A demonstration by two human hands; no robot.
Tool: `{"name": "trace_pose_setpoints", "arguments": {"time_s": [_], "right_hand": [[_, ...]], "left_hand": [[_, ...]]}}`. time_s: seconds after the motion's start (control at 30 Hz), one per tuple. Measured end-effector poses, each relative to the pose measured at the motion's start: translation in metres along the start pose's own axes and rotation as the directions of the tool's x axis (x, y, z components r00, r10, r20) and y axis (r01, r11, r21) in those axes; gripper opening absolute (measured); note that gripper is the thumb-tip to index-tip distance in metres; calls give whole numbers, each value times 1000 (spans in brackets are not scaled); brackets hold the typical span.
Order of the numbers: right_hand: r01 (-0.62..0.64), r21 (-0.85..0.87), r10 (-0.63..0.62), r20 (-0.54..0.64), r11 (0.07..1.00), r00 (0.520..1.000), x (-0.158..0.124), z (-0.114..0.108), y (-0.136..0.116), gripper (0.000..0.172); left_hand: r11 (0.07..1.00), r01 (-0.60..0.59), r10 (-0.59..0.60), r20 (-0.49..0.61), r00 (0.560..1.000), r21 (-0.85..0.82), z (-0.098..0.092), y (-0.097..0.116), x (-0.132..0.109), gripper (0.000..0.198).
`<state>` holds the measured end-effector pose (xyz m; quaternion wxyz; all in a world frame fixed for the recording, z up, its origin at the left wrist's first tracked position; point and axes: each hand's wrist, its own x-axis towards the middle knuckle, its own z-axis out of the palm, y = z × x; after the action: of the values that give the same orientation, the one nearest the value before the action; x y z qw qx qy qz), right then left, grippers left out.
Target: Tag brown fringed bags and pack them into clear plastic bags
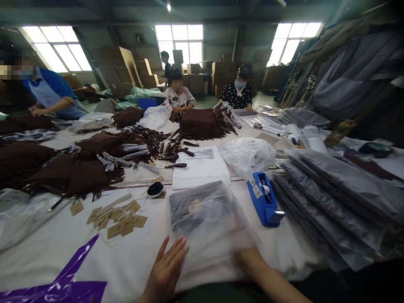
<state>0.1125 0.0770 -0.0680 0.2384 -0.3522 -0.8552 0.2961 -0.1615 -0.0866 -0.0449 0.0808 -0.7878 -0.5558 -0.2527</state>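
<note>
A frosted plastic bag [208, 248] lies flat on the table in front of me, with a dark item [189, 214] and a tan tag [195, 205] showing through it. My left hand [167, 265] is at the bag's near left edge, its fingers stretched out and holding nothing. My right hand [248, 259] is at the near right corner of the bag. Motion blur and the cloudy plastic hide its fingers, so I cannot tell whether it grips the bag. Beyond the bag lies a stack of white plastic bags [202, 170].
A blue tape dispenser [265, 200] stands right of the bag, beside stacked filled bags [334, 202]. Tan tags [123, 219] and a small dish of black material [155, 189] lie left. Brown fringed bags [75, 168] and straps [172, 147] lie beyond. Several people work across the table.
</note>
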Motion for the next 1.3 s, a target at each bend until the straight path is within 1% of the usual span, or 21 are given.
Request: {"name": "trace_pose_setpoints", "arguments": {"time_s": [0.03,0.1,0.2,0.27,0.33,0.4,0.47,0.53,0.67,0.73,0.77,0.83,0.9,0.93,0.97,1.0,1.1,1.17,1.23,1.27,1.3], "right_hand": [[-13,-33,13,6,999,1000,-19,-5,9,33],[-11,-108,21,88,994,996,-50,-20,18,36],[62,-96,-30,303,993,952,-69,-48,5,31],[116,7,-111,355,993,928,-62,-62,-17,27],[186,99,-209,341,978,917,-42,-69,-37,26],[214,109,-238,342,971,909,-16,-68,-42,31],[180,46,-183,398,983,899,4,-63,-31,45],[132,-35,-102,451,991,887,13,-61,-10,58],[99,-60,-59,475,993,878,-2,-70,22,83],[117,-33,-87,474,993,876,-10,-78,29,83],[126,-23,-101,465,992,879,-12,-81,32,80],[131,-6,-116,421,991,899,-11,-82,37,70],[89,6,-86,307,996,948,-5,-75,44,51],[50,8,-51,231,999,972,-2,-69,46,39],[6,7,-7,154,1000,988,0,-62,48,28],[-41,2,40,84,999,996,1,-54,48,24],[-143,-31,142,-29,989,989,-1,-32,40,35],[-194,-47,191,-65,980,979,-7,-20,30,38],[-260,-93,254,-75,961,964,-11,-13,20,39],[-295,-133,287,-71,946,955,-12,-11,17,40],[-325,-180,318,-65,928,946,-12,-10,14,41]], "left_hand": [[999,-5,4,42,999,32,1,-1,-8,56],[997,9,-19,135,991,74,2,-3,-21,63],[997,5,-26,282,959,74,0,-8,-30,67],[998,-11,-12,347,938,63,-1,-12,-30,68],[997,-7,-20,374,927,71,2,-15,-28,70],[998,-10,-19,399,917,70,5,-19,-25,72],[998,-17,-7,424,905,53,6,-22,-21,75],[1000,-11,2,450,893,16,3,-26,-19,77],[995,84,-41,503,863,-62,-12,-37,-19,73],[986,131,-64,499,864,-100,-14,-44,-21,69],[980,151,-73,474,878,-127,-13,-48,-22,62],[959,206,-120,382,916,-194,-4,-55,-23,44],[913,324,-262,252,931,-248,7,-56,-22,29],[875,403,-362,193,912,-266,12,-55,-19,26],[828,485,-464,144,874,-282,17,-52,-16,27],[773,563,-557,110,823,-294,20,-48,-12,30],[614,736,-754,64,654,-287,19,-38,-2,37],[544,799,-818,49,573,-257,12,-36,0,41],[517,825,-840,48,540,-228,2,-40,1,46],[525,824,-837,47,545,-210,-4,-42,3,48],[556,810,-821,31,571,-185,-10,-44,6,49]]}}
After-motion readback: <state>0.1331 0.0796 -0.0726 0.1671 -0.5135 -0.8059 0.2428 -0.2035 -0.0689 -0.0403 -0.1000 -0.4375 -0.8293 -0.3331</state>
